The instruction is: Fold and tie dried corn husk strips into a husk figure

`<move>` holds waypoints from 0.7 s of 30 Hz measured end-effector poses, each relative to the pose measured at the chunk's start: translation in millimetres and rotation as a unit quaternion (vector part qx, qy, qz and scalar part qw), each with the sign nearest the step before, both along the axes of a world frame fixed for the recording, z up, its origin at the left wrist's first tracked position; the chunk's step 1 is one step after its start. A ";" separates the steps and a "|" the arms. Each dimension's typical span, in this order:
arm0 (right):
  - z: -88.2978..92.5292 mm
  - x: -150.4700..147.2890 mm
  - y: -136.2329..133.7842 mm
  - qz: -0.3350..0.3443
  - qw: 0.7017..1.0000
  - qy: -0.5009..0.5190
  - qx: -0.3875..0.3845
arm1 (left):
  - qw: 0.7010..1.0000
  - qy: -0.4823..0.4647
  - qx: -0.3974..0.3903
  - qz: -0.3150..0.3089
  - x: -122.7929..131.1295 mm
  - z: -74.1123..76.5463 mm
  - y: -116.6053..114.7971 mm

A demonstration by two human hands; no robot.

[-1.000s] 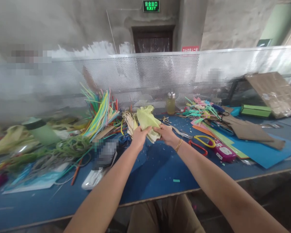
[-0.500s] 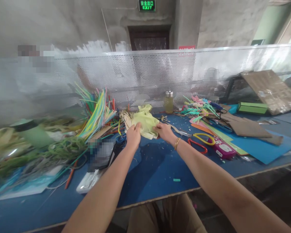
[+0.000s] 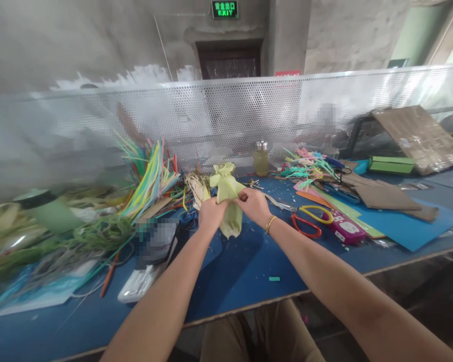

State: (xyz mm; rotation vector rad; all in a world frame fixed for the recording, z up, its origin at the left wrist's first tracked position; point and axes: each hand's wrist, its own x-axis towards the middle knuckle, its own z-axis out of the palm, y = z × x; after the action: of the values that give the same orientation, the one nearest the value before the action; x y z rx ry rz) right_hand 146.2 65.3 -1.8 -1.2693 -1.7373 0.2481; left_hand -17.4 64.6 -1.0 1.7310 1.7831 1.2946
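Lettering on the green rectangular exit sign [image 3: 225,9] on the wall reads "安全出口" over "EXIT"; the writing on the red strip-shaped notice [image 3: 288,73] is too small to read. Over the blue flat-topped table [image 3: 249,281], the person's left hand [image 3: 212,213] and right hand [image 3: 253,205] both grip the pale yellow-green, thin crinkled sheet [image 3: 231,223], left of the yellow-and-red-handled metal scissors [image 3: 317,215].
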 end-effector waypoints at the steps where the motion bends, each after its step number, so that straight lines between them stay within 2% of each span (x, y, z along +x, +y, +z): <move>1: 0.1 0.2 0.0 0.001 1.000 -0.018 0.003 | 1.000 0.013 0.002 -0.002 1.8 0.7 -1.3; 4: -2.3 1.2 2.7 0.035 0.998 -0.041 -0.019 | 1.000 0.028 0.004 -0.004 4.2 0.7 -2.4; 6: -4.2 2.6 5.3 0.052 0.998 -0.015 -0.041 | 1.000 0.018 0.008 0.004 2.1 -0.6 -0.2; 9: -2.5 4.6 5.1 0.007 0.999 0.041 -0.024 | 0.999 -0.029 0.024 0.027 -4.0 -3.2 5.1; 11: 1.6 3.4 0.1 -0.020 0.999 0.039 0.002 | 0.997 -0.061 0.031 0.035 -6.5 -5.0 7.6; 15: 6.6 -9.9 -15.7 0.021 0.995 -0.101 0.006 | 0.993 -0.098 0.056 0.012 -2.6 -7.3 7.6; 18: 3.6 -21.0 -21.8 0.002 0.977 -0.213 0.015 | 0.989 -0.117 0.091 -0.010 2.5 -7.0 6.2; 21: 0.7 -22.5 -18.8 0.007 0.973 -0.232 0.012 | 0.987 -0.127 0.100 -0.009 1.3 -5.6 7.5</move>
State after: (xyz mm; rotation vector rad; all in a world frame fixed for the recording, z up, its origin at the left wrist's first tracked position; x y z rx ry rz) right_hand 123.7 46.5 -1.1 -1.3730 -2.1339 -0.0701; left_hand -16.1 72.0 -6.6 1.5902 1.5353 1.6519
